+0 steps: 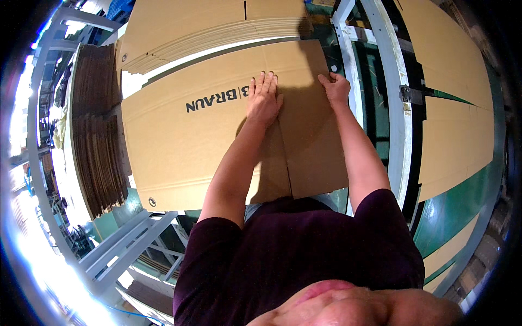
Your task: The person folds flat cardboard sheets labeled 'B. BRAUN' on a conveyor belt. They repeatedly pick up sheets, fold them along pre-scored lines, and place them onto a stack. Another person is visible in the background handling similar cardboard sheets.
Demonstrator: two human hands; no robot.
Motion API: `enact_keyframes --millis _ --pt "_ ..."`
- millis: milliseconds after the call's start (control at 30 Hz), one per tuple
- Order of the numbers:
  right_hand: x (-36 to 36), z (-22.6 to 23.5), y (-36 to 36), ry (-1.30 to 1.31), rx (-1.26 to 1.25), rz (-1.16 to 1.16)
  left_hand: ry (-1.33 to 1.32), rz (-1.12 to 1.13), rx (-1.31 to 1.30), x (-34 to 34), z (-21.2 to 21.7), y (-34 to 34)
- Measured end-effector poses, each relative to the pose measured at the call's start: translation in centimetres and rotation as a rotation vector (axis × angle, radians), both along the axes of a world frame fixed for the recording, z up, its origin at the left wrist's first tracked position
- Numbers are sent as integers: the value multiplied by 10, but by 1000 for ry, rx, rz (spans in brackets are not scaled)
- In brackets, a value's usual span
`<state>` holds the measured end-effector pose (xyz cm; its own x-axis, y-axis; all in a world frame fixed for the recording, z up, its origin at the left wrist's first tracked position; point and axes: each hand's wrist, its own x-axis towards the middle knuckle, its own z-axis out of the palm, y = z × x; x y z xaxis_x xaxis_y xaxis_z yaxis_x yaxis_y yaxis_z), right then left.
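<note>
A large flat brown cardboard sheet [190,146] with dark printing lies in front of me, a crease running across its right part. My left hand [263,104] rests flat on it beside the printing, fingers stretched forward and holding nothing. At the sheet's far right edge, my right hand [336,89] is closed with the thumb on top and the fingers curled at the rim. The undersides of those fingers are partly hidden. My shadow darkens the right part of the sheet.
Beyond the sheet lies a stack of flat cardboard [217,38]. More cardboard stands packed on edge [98,157] at the left. A pale metal frame [389,81] runs along my right, with large cardboard panels [457,136] past it. A grey metal rack [125,244] is at lower left.
</note>
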<state>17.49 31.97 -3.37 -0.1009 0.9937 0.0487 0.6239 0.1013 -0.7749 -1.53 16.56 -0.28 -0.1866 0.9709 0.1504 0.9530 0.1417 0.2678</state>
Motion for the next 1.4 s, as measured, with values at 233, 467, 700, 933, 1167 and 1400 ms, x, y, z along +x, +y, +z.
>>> enact_keyframes --millis 233,467,700,933,1167,1400 --pt "-27 108 -9 71 177 335 -99 62 53 -2 -3 -1" --pt "-68 146 -33 -9 316 365 -216 42 81 -11 -6 -1" --pt "47 3 -43 8 -189 227 -11 39 35 1 6 2" --pt "68 15 -90 169 -455 141 106 35 72 2 3 -5" --pt "70 22 -97 54 -285 83 -204 -262 -16 64 20 -120" --pt "68 2 -96 43 -214 65 -390 -338 -29 121 25 -216"
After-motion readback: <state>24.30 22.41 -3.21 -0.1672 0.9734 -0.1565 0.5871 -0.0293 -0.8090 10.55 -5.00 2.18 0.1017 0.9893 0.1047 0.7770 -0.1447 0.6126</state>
